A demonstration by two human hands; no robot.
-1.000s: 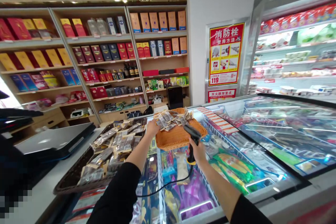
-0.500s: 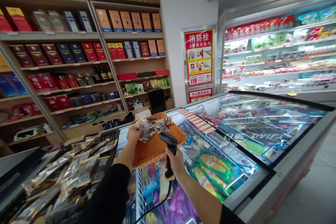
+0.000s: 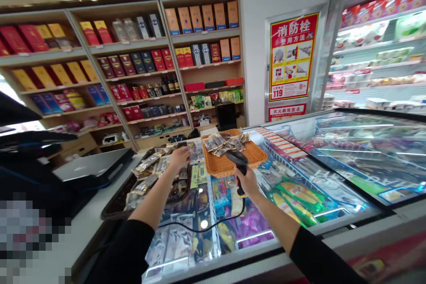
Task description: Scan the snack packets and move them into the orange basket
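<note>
Now grasping scanner (image 3: 237,156) with right hand (image 3: 246,180), cannot tell about left hand (image 3: 180,156); might snag trailing cable (image 3: 199,231) by reaching.

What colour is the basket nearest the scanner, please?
The basket is orange-brown, clearest in the head view.

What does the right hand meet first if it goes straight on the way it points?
Probably the orange basket. The right hand holds a scanner, which would lead the way. Depth is unclear, so it might pass over the rim.
</note>
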